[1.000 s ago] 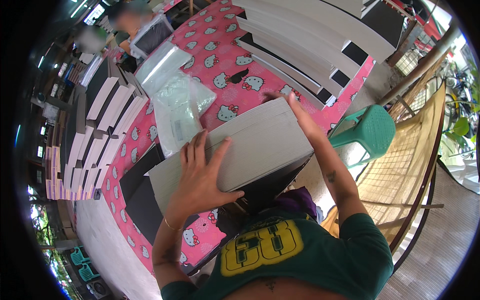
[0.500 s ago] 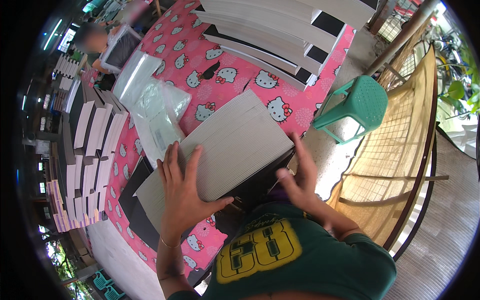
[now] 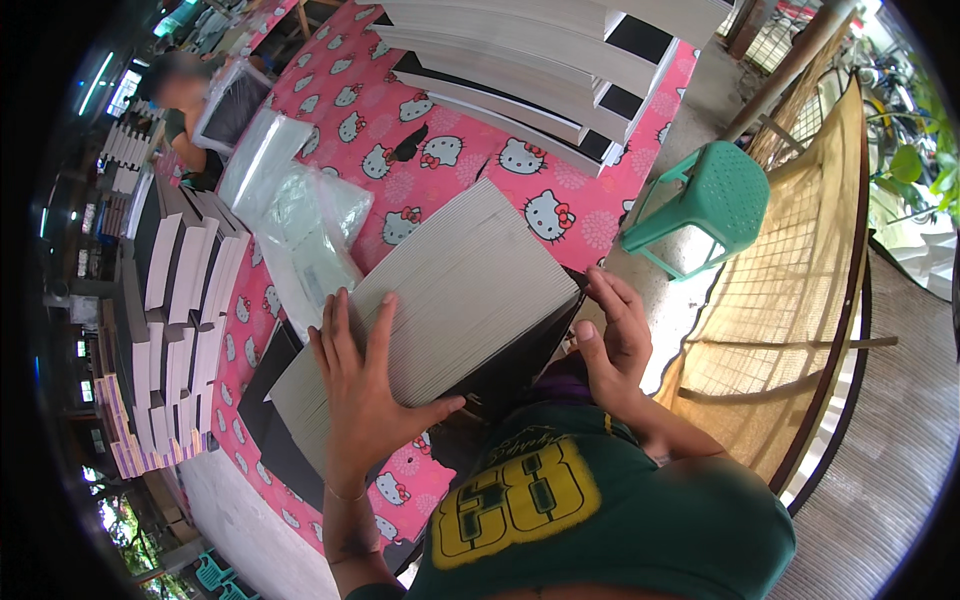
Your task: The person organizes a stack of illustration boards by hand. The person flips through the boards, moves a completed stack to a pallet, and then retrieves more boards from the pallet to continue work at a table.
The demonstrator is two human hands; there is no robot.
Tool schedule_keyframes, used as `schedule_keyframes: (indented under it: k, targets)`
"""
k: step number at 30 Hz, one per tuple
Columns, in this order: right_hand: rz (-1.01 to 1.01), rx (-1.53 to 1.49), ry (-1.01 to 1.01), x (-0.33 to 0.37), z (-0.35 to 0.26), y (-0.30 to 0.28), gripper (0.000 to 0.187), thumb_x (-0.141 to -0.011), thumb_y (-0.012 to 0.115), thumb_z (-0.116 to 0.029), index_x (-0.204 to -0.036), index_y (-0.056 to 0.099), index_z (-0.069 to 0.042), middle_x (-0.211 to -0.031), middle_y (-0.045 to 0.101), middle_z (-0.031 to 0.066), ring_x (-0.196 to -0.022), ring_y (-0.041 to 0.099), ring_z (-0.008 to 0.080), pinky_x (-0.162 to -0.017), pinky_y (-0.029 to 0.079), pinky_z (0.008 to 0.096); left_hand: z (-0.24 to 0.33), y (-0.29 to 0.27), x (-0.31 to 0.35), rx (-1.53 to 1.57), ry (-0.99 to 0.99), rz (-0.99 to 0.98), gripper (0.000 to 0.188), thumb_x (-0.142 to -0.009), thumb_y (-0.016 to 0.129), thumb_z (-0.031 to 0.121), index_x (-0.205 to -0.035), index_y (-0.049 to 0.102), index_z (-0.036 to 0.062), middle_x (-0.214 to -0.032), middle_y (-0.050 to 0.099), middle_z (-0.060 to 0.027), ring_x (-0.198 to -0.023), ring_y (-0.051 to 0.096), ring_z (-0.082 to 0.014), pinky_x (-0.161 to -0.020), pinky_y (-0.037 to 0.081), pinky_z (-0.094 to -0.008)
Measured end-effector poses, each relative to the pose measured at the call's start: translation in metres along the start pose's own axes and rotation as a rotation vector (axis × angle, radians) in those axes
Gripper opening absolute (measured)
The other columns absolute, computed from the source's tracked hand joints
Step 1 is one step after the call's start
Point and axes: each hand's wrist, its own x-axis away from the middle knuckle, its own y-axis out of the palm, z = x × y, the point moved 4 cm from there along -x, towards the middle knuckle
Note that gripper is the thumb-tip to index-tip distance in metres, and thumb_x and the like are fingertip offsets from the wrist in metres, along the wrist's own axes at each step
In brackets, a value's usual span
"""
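Note:
A thick block of greyish-white sheets (image 3: pixel 470 270), its edges fanned into fine lines, lies on the table right in front of me. My left hand (image 3: pixel 360 385) rests on its left part with the fingers spread and the thumb stretched toward the near edge. Black material (image 3: pixel 525 355) shows along the block's near side. Beside the right corner of the block is my right hand (image 3: pixel 618 345), its thumb apart from the loosely bent fingers; whether a fingertip touches the corner, I cannot tell. A black sheet (image 3: pixel 262 405) sticks out at the block's left end.
Clear plastic bags (image 3: pixel 310 215) lie beyond the block on the pink patterned tablecloth (image 3: pixel 440 185). Large paper stacks (image 3: pixel 510 60) stand at the far side, more bound stacks (image 3: pixel 180 300) at the left. A green stool (image 3: pixel 715 200) stands right. Another person (image 3: pixel 185 120) is far left.
My right hand has shifted slightly, its fingers now more bent near the block's corner. My left hand stays spread on the sheets. The whole view has moved a little.

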Motion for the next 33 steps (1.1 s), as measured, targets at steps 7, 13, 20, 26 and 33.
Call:
schedule_keyframes:
  k: [7, 13, 20, 26, 33]
  targets:
    - [0.014, -0.004, 0.079, -0.005, -0.008, 0.003, 0.040, -0.090, 0.068, -0.004, -0.128, 0.062, 0.004, -0.125, 0.059, 0.0159, -0.116, 0.058, 0.0244, -0.099, 0.043, 0.0320, -0.002, 0.003, 0.000, -0.001, 0.012, 0.008, 0.118, -0.060, 0.079, 0.073, -0.152, 0.036, 0.0134, -0.152, 0.021, -0.0328, -0.144, 0.017, -0.0540, -0.112, 0.014, -0.0720]
    - [0.001, 0.013, 0.082, -0.007, -0.011, 0.003, 0.036, -0.091, 0.067, -0.004, -0.126, 0.064, 0.003, -0.124, 0.060, 0.0147, -0.114, 0.058, 0.0231, -0.097, 0.044, 0.0311, -0.003, 0.003, 0.001, -0.001, 0.007, 0.009, 0.118, -0.060, 0.079, 0.073, -0.152, 0.036, 0.0141, -0.152, 0.021, -0.0328, -0.144, 0.017, -0.0540, -0.112, 0.014, -0.0721]
    - [0.032, -0.121, 0.149, -0.007, -0.006, 0.003, 0.031, -0.092, 0.065, -0.002, -0.122, 0.065, 0.002, -0.123, 0.060, 0.0145, -0.113, 0.058, 0.0214, -0.096, 0.043, 0.0302, -0.002, 0.003, 0.001, -0.003, 0.000, 0.014, 0.119, -0.058, 0.080, 0.074, -0.152, 0.037, 0.0147, -0.153, 0.021, -0.0327, -0.144, 0.018, -0.0535, -0.113, 0.014, -0.0715]
    - [-0.022, -0.121, 0.065, -0.014, -0.006, -0.001, 0.028, -0.090, 0.065, -0.001, -0.117, 0.058, 0.000, -0.112, 0.060, 0.0128, -0.105, 0.057, 0.0199, -0.092, 0.043, 0.0300, -0.002, 0.003, 0.001, -0.007, -0.009, -0.007, 0.125, -0.054, 0.079, 0.077, -0.153, 0.035, 0.0144, -0.154, 0.019, -0.0331, -0.145, 0.015, -0.0538, -0.113, 0.013, -0.0716]
    - [-0.014, -0.384, 0.265, -0.003, 0.004, 0.009, 0.041, -0.089, 0.065, -0.001, -0.127, 0.050, -0.002, -0.103, 0.056, 0.0082, -0.091, 0.051, 0.0133, -0.082, 0.043, 0.0272, 0.001, 0.000, 0.000, 0.001, -0.010, -0.040, 0.128, -0.054, 0.080, 0.076, -0.155, 0.032, 0.0135, -0.155, 0.017, -0.0337, -0.146, 0.013, -0.0541, -0.114, 0.010, -0.0714]
